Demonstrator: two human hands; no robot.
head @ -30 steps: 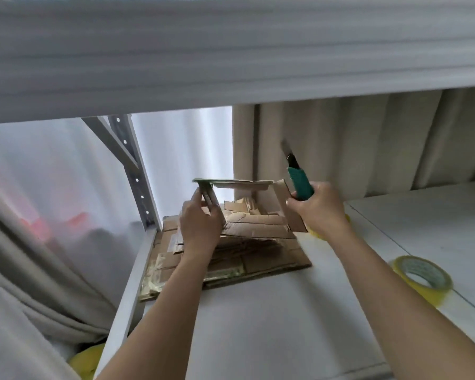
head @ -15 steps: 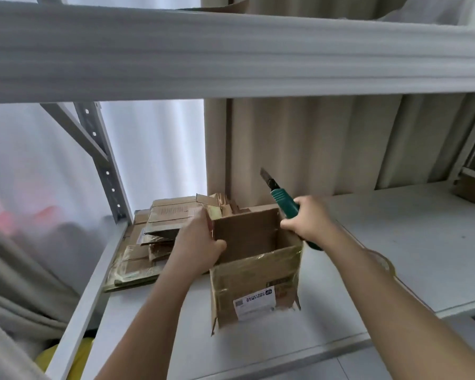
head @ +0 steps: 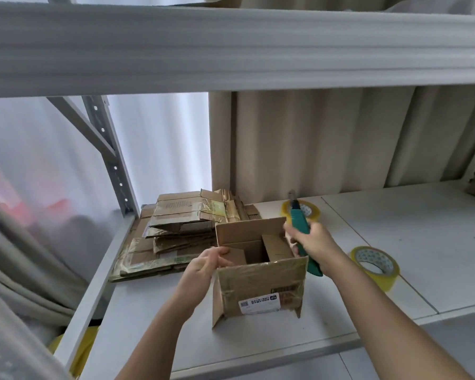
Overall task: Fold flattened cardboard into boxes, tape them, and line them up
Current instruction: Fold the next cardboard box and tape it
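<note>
Head view. Cardboard box [head: 259,272] stands opened at lower centre of the frame on the white shelf [head: 395,242], flaps up, shipping label [head: 259,303] facing the camera. Left hand [head: 203,266] curls over the left inner flap at the box mouth. Right hand [head: 317,246] is clamped on a green utility knife [head: 302,229], blade pointing up and away, its fingers touching the right flap. Stack of flattened cardboard [head: 181,237] lies left of centre; two yellow tape rolls, one behind the box [head: 303,209], one at right [head: 376,263].

Judgement: flap folding in hand. Fold short flaps first, square the walls, keep the blade clear of the left hand; setting the knife down would free the right hand.
</note>
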